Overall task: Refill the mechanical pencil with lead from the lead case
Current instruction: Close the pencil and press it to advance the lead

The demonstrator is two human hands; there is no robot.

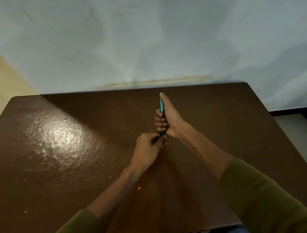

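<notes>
My right hand point(167, 119) is wrapped around a teal mechanical pencil point(161, 107), held roughly upright above the middle of the brown table point(63, 155), thumb stretched along its far end. Only thin teal strips of the pencil show beside the fingers and below the fist. My left hand point(147, 146) sits just below and to the left, its fingertips pinched together at the pencil's near end. What those fingertips pinch is too small to make out. The lead case is not visible.
The table carries scattered pale crumbs and a bright glare patch on its left half. A pale blue-grey wall point(145, 37) stands right behind the table's far edge. Floor and a dark skirting strip point(293, 111) show past the right edge.
</notes>
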